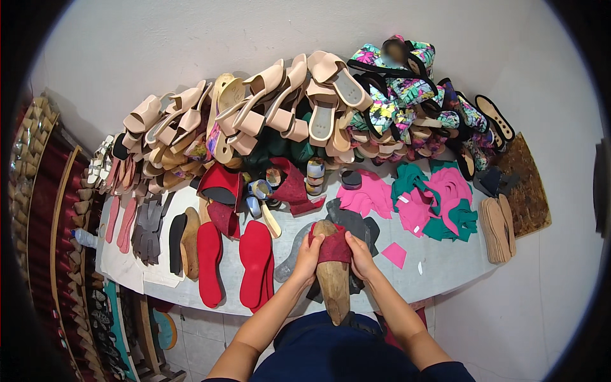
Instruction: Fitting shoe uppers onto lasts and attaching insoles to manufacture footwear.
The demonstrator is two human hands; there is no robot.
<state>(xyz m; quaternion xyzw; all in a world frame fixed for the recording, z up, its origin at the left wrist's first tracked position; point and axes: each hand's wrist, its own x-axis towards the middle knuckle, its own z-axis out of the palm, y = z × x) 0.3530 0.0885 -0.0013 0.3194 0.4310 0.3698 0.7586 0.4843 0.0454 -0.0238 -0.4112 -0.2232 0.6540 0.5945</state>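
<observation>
Close to my body at the table's front edge, I hold a worn wooden shoe last (333, 286) between both hands, its narrow end toward me. A dark red shoe upper (335, 247) wraps around it like a band. My left hand (308, 261) is closed on the upper's left side, and my right hand (363, 257) grips the right side. Dark grey sheet pieces (359, 228) lie beneath and behind the hands. To the left rest red sole pieces (256, 258) and another red sole (209, 264).
Beige heeled sandals (264, 83) and floral ones (410, 91) are piled along the back wall. Pink pieces (367, 196) and green pieces (463, 219) sit at right, near tan soles (495, 229). A shelf of lasts (41, 127) stands at far left.
</observation>
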